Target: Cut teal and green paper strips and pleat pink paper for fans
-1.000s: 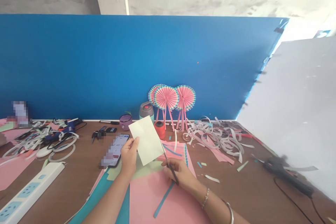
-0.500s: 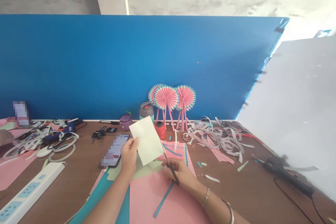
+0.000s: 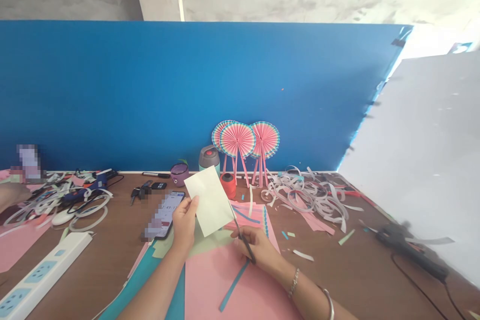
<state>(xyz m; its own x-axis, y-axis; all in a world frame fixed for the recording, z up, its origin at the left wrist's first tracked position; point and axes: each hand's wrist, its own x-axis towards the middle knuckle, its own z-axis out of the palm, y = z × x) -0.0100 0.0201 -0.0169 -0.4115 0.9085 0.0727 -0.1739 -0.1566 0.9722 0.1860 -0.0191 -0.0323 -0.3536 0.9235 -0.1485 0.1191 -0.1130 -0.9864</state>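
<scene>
My left hand [image 3: 185,222] pinches the left edge of a pale yellow-green sheet of paper [image 3: 209,202], held tilted above the table. In my right hand [image 3: 258,246] is a pair of scissors with black handles [image 3: 246,247]; the blades run up along the paper's right edge. Whether the blades are parted I cannot tell. Below my hands lies a large pink sheet [image 3: 213,280] with a blue paper strip [image 3: 234,285] on it. Under it show a teal sheet [image 3: 137,287] and pale green paper [image 3: 165,245].
Round pink paper fans [image 3: 237,140] stand against the blue partition [image 3: 150,90]. Curled white strips [image 3: 311,197] and a black glue gun [image 3: 410,250] lie to the right. Leftward are a phone [image 3: 168,215], a power strip [image 3: 45,272] and another person's hand [image 3: 13,196].
The other person's hand at the far left has moved a little further into view. My hands, the paper and the scissors look almost unchanged.
</scene>
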